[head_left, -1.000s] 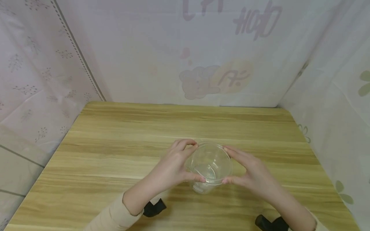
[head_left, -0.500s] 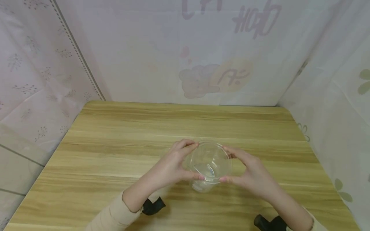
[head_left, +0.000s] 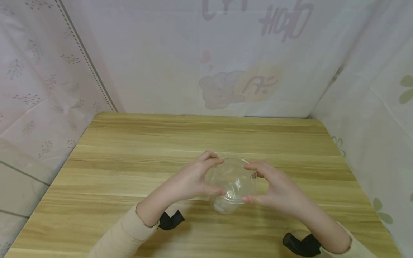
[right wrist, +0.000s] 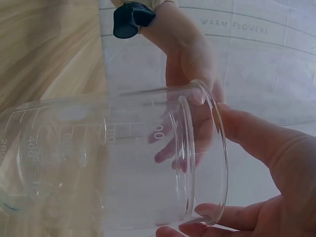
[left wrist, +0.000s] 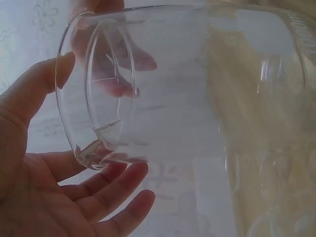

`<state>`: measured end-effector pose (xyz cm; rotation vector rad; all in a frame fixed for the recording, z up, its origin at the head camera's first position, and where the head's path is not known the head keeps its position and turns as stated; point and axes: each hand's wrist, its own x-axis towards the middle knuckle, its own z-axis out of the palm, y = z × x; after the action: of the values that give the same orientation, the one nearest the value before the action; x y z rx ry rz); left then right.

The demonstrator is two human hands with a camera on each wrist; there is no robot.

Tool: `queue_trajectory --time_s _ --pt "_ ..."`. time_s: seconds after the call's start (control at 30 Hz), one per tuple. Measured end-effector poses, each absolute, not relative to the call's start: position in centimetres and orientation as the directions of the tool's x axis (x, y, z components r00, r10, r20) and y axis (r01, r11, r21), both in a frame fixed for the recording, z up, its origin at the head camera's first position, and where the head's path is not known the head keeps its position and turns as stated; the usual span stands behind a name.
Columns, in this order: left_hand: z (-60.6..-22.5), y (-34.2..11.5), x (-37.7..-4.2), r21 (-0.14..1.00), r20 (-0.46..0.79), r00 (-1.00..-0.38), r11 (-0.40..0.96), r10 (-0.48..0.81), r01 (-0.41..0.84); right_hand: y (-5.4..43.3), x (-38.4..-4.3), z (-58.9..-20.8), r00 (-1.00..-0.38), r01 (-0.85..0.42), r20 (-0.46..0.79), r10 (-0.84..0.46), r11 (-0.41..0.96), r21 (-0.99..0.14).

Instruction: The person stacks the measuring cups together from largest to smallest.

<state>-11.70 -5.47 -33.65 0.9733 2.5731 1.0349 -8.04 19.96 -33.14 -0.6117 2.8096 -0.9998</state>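
A clear glass beaker (head_left: 222,207) with white graduation marks stands on the wooden table in the head view. Two glass rings show near its mouth in the wrist views; I cannot tell whether the outer one is a separate piece. My left hand (head_left: 193,179) holds the rim from the left, thumb at the near side and fingers at the far side. From the right, my right hand (head_left: 277,186) spans the rim the same way. The right wrist view shows the beaker's marked wall (right wrist: 74,148), with the right thumb and fingers at the rim. Nothing is visible inside the beaker.
The wooden table (head_left: 129,143) has rounded far corners. Pale printed curtains (head_left: 155,64) stand behind it and on both sides. Black curved pieces (head_left: 171,220) sit at both wrists, close to the beige sleeves (head_left: 129,225).
Both hands shift a little at the rim. The left thumb has moved slightly back and left, and the right fingertips a little left. The beaker stays in nearly the same place.
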Motion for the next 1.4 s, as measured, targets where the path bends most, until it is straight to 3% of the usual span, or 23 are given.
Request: queue_trajectory --time_s 0.5,0.77,1.1,1.4 --pt "-34.7 -5.8 -11.7 0.677 0.128 -0.758 0.501 0.640 0.538 20.2 -8.1 -33.8 -0.884 -0.421 0.116 -0.453 0.665 -0.617" --pt "-35.3 -6.6 -11.9 0.749 0.154 -0.752 0.421 0.641 0.511 20.8 -8.4 -34.2 -0.880 -0.443 0.180 -0.441 0.619 -0.648" --pt "-35.5 -8.1 -12.6 0.832 0.187 -0.806 0.346 0.562 0.434 21.6 -9.0 -33.9 -0.904 -0.419 0.259 -0.339 0.587 -0.693" --pt "-35.8 -9.1 -13.5 0.852 0.183 -0.853 0.355 0.488 0.385 22.0 -10.1 -34.3 -0.878 -0.478 0.377 -0.294 0.491 -0.728"
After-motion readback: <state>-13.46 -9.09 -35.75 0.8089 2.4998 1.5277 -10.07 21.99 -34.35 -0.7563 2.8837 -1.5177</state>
